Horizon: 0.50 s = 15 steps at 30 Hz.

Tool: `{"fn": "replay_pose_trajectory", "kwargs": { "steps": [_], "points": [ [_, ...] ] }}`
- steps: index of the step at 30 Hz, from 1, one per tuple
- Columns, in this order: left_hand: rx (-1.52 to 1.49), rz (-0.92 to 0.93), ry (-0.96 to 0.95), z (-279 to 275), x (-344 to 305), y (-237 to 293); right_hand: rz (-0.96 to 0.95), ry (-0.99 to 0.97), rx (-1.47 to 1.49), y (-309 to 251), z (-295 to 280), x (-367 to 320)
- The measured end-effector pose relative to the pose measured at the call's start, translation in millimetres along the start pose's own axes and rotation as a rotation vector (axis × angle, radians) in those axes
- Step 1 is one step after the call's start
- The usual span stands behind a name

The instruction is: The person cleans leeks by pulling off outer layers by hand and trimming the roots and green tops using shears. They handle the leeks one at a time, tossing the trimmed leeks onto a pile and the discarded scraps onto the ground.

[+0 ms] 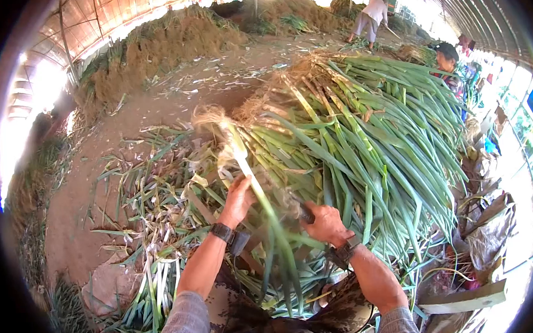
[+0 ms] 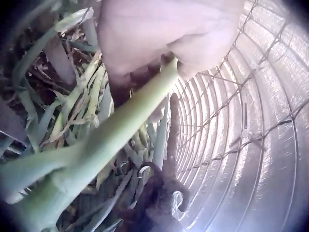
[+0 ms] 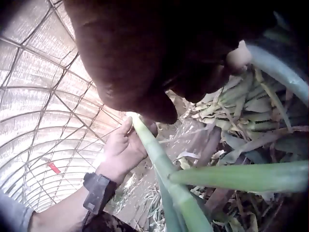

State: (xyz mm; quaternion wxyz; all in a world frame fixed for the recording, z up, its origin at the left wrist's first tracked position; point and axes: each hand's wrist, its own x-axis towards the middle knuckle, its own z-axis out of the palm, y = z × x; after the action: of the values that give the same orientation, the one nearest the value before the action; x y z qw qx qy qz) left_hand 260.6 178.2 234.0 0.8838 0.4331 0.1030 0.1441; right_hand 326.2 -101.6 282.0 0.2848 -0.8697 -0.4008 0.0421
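Note:
My left hand [image 1: 239, 201] grips a long leek [image 1: 248, 172] by its pale stem, roots up and away from me, green leaves hanging toward my lap. In the left wrist view the fingers of that hand [image 2: 169, 34] curl round the stem [image 2: 120, 116]. To the right of the leek, my right hand [image 1: 327, 223] holds a dark handle [image 1: 306, 213], whose far end is blurred. The right wrist view has the right hand [image 3: 145, 58] large and dark above the leek [image 3: 161, 162], the left hand [image 3: 123, 147] beyond it.
A large heap of leeks [image 1: 372, 138] lies ahead and right. Peeled leaves and scraps [image 1: 155, 195] cover the ground at left, near some white-stemmed leeks [image 1: 161, 284]. A board [image 1: 462, 298] lies at lower right. Two people [image 1: 372, 19] are farther back.

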Motion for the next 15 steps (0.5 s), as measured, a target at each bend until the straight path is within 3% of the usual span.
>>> {"fn": "replay_pose_trajectory", "kwargs": {
  "steps": [3,7,8,9,10,12,15],
  "points": [
    [-0.047,-0.003,0.025,10,-3,-1,-0.124,0.045,0.034,-2,-1,-1],
    [-0.165,0.0,0.022,7,-6,-4,-0.037,-0.018,0.015,-5,3,3],
    [-0.208,-0.017,-0.024,10,-7,0,-0.134,0.043,0.008,-5,7,3],
    [-0.231,-0.016,0.061,18,-9,1,-0.232,0.101,0.0,-9,7,4],
    [-0.232,-0.015,0.063,20,-12,0,-0.234,0.099,0.0,-11,8,7],
    [-0.295,-0.08,0.011,23,-16,-2,-0.039,0.038,0.006,-17,7,11],
    [-0.339,-0.119,-0.016,23,-15,2,-0.128,0.097,-0.009,-6,12,13]
  ]
}}
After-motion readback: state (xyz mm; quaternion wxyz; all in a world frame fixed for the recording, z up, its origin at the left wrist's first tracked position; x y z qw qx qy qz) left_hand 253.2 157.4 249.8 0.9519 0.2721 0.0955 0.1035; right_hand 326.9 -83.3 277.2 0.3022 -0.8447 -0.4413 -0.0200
